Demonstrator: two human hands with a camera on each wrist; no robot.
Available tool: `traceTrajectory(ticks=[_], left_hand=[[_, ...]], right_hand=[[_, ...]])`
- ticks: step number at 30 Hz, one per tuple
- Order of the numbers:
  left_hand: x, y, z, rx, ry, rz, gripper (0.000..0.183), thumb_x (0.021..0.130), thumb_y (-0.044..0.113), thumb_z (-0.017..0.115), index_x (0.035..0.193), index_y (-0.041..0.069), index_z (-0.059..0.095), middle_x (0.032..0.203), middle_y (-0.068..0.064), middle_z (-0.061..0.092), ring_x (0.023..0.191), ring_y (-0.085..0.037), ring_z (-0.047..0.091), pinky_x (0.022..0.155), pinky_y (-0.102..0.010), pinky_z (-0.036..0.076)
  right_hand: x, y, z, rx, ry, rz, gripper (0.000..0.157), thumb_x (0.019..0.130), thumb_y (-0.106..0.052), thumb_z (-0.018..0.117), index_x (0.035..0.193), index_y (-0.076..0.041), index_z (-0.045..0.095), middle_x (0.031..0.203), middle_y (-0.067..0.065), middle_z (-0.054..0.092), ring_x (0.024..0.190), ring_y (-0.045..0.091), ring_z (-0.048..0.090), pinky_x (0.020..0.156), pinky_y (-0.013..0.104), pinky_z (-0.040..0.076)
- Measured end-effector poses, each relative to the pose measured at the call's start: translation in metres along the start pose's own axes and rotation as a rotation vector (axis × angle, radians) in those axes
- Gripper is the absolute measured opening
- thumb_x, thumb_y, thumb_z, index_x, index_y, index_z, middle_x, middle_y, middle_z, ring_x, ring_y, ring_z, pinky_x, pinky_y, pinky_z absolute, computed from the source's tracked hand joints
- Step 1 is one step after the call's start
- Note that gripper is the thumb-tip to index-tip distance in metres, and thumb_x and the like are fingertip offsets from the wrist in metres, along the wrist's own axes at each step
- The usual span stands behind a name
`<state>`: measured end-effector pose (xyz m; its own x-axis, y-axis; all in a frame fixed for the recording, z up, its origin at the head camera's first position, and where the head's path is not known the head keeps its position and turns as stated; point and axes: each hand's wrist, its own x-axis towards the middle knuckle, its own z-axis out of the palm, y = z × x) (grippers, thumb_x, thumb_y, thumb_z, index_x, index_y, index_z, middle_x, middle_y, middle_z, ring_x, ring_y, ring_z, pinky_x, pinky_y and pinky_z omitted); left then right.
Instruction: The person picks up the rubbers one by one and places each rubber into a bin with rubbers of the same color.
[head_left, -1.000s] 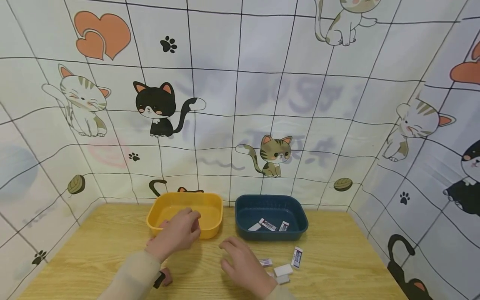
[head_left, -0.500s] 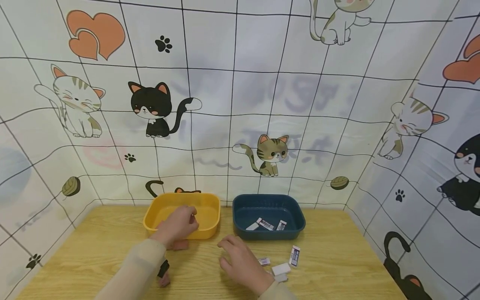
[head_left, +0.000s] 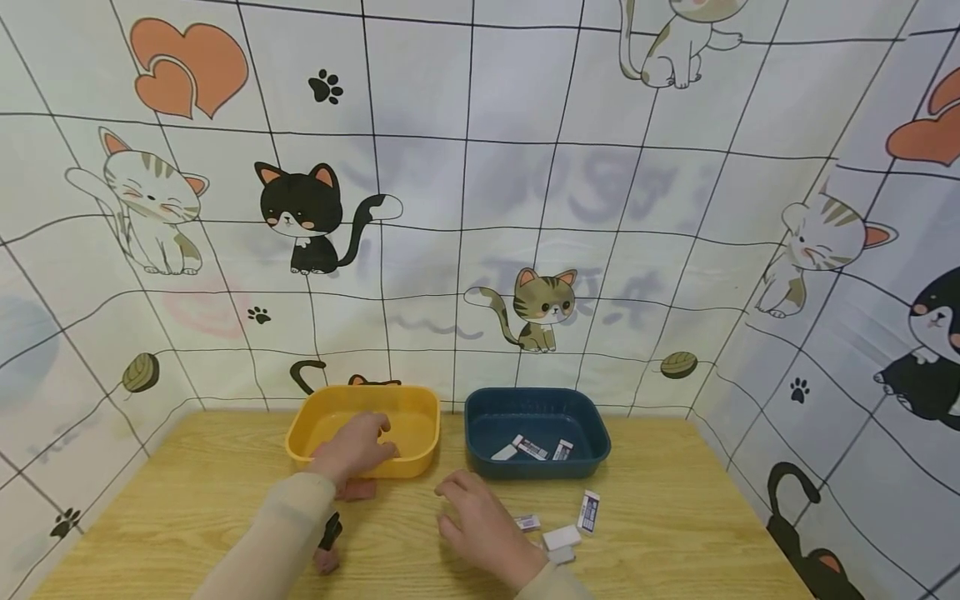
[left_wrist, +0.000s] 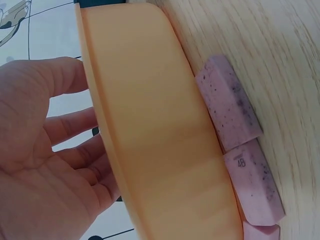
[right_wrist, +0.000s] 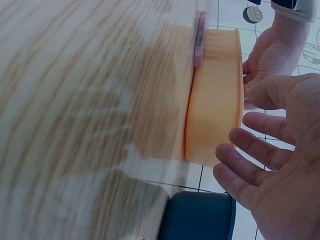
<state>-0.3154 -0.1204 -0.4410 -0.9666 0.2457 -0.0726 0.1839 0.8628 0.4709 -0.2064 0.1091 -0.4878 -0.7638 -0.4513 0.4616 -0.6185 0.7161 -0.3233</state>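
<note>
My left hand [head_left: 352, 450] reaches over the front rim of the yellow bin [head_left: 422, 460], fingers loosely bent and nothing visible between them. In the left wrist view those fingers sit behind the bin's rim. Pink erasers lie in a row along the bin's front wall; one eraser [left_wrist: 255, 182] is marked 4B. Over the wood table my right hand [head_left: 480, 525] hovers with relaxed, spread fingers and holds nothing. To its right are white erasers [head_left: 561, 537], some in printed sleeves. Another pink eraser [head_left: 326, 560] is near my left forearm.
Beside the yellow bin stands a dark blue bin [head_left: 540, 471] with several white erasers [head_left: 532, 448] inside. Behind both hangs a white cloth [head_left: 420, 250] with cat prints, which also runs along the sides of the table [head_left: 660, 517].
My left hand has shifted slightly, and a pink eraser at the front of the yellow bin now shows under the wrist. The right hand stays nearly still. The head view has swung slightly right.
</note>
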Motion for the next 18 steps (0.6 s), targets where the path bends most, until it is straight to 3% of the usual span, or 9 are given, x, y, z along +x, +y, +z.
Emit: traceTrajectory(ticks=[4, 8, 12, 18], left_hand=[[-0.004, -0.002, -0.002, -0.026, -0.007, -0.044, 0.055, 0.093, 0.046, 0.074, 0.131, 0.007, 0.064, 0.132, -0.01, 0.066, 0.114, -0.025, 0.061, 0.098, -0.064, 0.042], [-0.01, -0.004, -0.003, -0.033, 0.028, 0.015, 0.059, 0.092, 0.048, 0.074, 0.128, 0.002, 0.065, 0.127, -0.015, 0.067, 0.111, -0.028, 0.063, 0.097, -0.054, 0.049], [-0.019, -0.006, -0.004, -0.004, 0.08, 0.1, 0.047, 0.096, 0.037, 0.072, 0.122, -0.002, 0.068, 0.117, -0.017, 0.067, 0.101, -0.027, 0.064, 0.091, -0.049, 0.053], [-0.032, -0.005, -0.001, 0.016, 0.137, 0.143, 0.032, 0.096, 0.023, 0.07, 0.12, 0.002, 0.069, 0.112, -0.014, 0.064, 0.096, -0.024, 0.063, 0.086, -0.049, 0.054]], right_hand=[[-0.003, 0.003, -0.001, 0.0, 0.013, 0.004, 0.025, 0.088, -0.007, 0.072, 0.112, -0.004, 0.071, 0.113, 0.003, 0.064, 0.105, 0.018, 0.062, 0.093, 0.034, 0.055], [-0.006, 0.006, -0.003, 0.013, 0.011, 0.033, 0.025, 0.089, -0.007, 0.071, 0.113, -0.004, 0.07, 0.115, 0.003, 0.064, 0.107, 0.02, 0.062, 0.094, 0.036, 0.055], [-0.01, 0.01, -0.008, 0.028, -0.013, 0.096, 0.025, 0.091, -0.008, 0.068, 0.116, -0.005, 0.07, 0.12, 0.004, 0.063, 0.111, 0.021, 0.061, 0.097, 0.039, 0.054], [-0.017, 0.014, -0.021, 0.079, -0.058, 0.186, 0.025, 0.095, -0.01, 0.067, 0.119, -0.004, 0.07, 0.123, 0.003, 0.063, 0.114, 0.023, 0.06, 0.098, 0.042, 0.054]])
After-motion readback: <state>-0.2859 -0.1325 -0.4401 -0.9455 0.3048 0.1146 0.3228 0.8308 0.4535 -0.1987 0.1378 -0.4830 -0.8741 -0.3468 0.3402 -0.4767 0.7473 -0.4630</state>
